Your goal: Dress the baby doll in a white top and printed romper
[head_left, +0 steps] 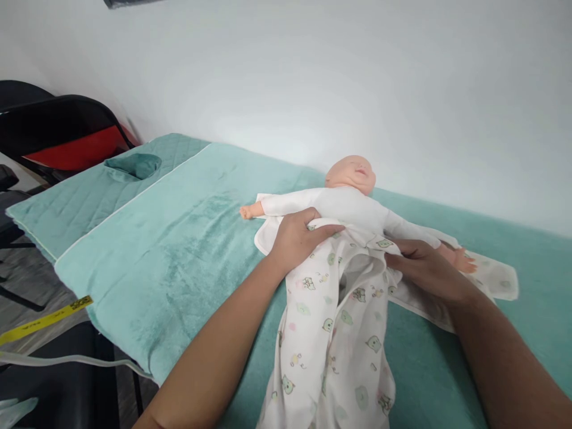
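Observation:
A baby doll (pixel 353 173) lies on its back with arms spread, its torso and sleeves in a plain white top (pixel 339 205). Printed baby trousers (pixel 344 333), white with green animal figures, cover its lower body up to the waist. My left hand (pixel 299 235) grips their waistband at the doll's left-of-view side, thumb on top. At the other side, my right hand (pixel 420 268) pinches the waistband edge, some fingertips hidden in the cloth. A printed white garment (pixel 500 277) is spread beneath the doll's back and arms.
A teal padded cover (pixel 179 238) with a face hole (pixel 134 167) lies over the bed against a white wall. Black chairs (pixel 62 131) stand at the left. A yellow strap (pixel 44 322) and a pale cord (pixel 75 359) hang near the bed's left edge.

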